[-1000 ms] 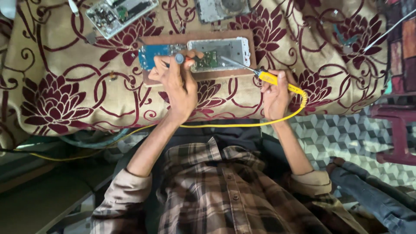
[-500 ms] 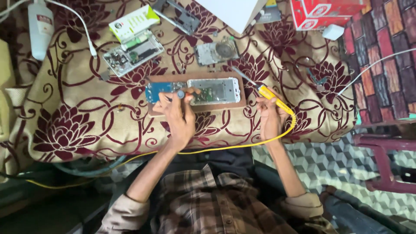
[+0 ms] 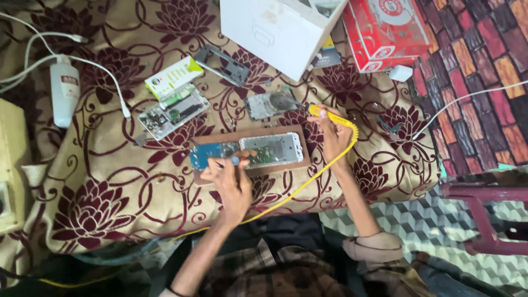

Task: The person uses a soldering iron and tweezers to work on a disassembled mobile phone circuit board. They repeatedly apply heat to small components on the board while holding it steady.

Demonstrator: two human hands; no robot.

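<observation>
A: Lower centre of the frame first?
B: Plaid shirt [image 3: 286, 272], rolled sleeves, two forearms reaching up the frame onto a flowered cloth [image 3: 110, 203]

A: Left hand [image 3: 234, 184]?
B: Just below centre, resting on the lower edge of a wooden board [image 3: 250, 168]; fingertips bunched together, pressing on an opened phone [image 3: 247, 153] lying flat on that board. Blue part of the phone at the left end, pale metal part at the right

A: And right hand [image 3: 335, 135]?
B: Right of centre, just off the board's right end, fingers curled tight round a yellow-handled soldering iron [image 3: 324, 114]. Tip pointing up-left, touching or just over a small grey dismantled part [image 3: 269, 104] above the board; cannot tell which. Yellow cord [image 3: 297, 190] trailing from the handle down past the wrist toward the lower left

A: Farther up?
B: Upper left of centre, a bare circuit frame [image 3: 173, 111] beside a green-and-white packet [image 3: 173, 77], and a grey metal frame [image 3: 221, 64] just right of them. Far left, a white adapter [image 3: 65, 91] with white cables. Top of the frame, a white box [image 3: 278, 27] and a red carton [image 3: 388, 33] side by side
</observation>
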